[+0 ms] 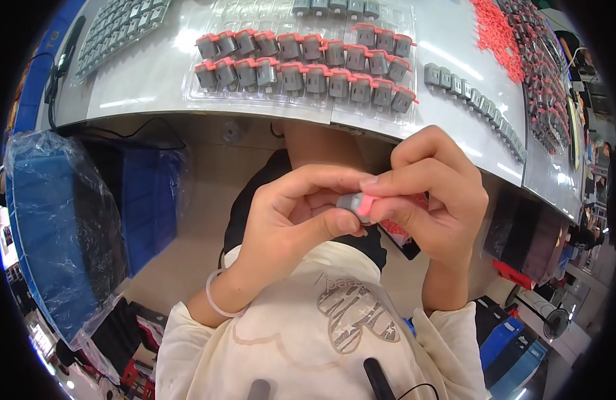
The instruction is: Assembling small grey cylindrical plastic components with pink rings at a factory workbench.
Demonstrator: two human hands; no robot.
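Close to my body, below the table edge, both hands come together around one small grey motor [349, 202]. My left hand [281, 210] grips its grey body between thumb and fingers. With thumb and forefinger, my right hand [441, 193] pinches a pink plastic clip [368, 204] against the motor's end. Fingertips hide part of the clip, so I cannot tell how far it sits on. On the table, a clear plastic tray [198, 100] holds rows of grey motors [291, 79] with pink clips on top.
To the right, a line of grey motors without clips [471, 93] runs along the white table [448, 140]. Behind it lie a heap of pink clips [498, 40] and many motors with clips [538, 73]. A grey motor tray [118, 33] sits far left. A plastic-covered blue bin [45, 233] stands at left.
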